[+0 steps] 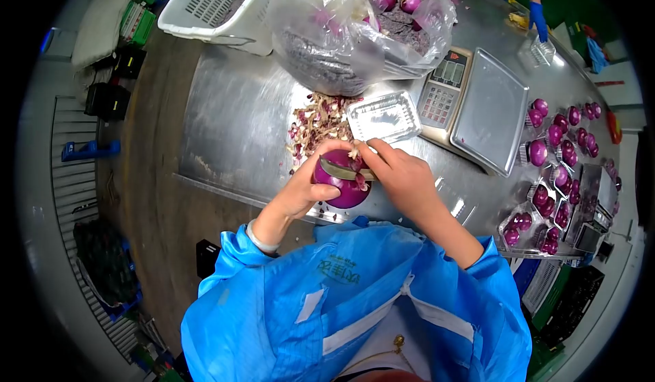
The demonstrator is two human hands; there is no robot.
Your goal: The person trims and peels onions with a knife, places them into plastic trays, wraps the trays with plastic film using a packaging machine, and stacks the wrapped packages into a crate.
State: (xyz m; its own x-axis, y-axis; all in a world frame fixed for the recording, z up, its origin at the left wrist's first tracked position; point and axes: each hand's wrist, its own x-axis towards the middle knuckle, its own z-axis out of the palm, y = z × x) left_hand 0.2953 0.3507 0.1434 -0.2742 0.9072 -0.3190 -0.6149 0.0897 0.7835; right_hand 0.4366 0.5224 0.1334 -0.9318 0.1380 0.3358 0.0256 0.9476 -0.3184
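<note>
A purple onion (pixel 349 196) is held over the front edge of the metal table, its root end up. My left hand (pixel 299 189) wraps round its left side, with the thumb across the front. In my right hand (pixel 402 180) is a small curved knife (pixel 336 170), its blade lying across the top of the onion. The right fingertips touch the dry root end. Behind the hands lies a pile of onion peelings (pixel 317 124), and beside it a clear plastic tray (pixel 385 116).
A large plastic bag (pixel 321 47) of onions stands behind, near a white basket (pixel 242 32). A scale (pixel 491 112) sits to the right. Several packed onions (pixel 537 152) cover the right side. At the far right, a co-worker's blue-gloved hand (pixel 537 21) is near a clear tray (pixel 540 51).
</note>
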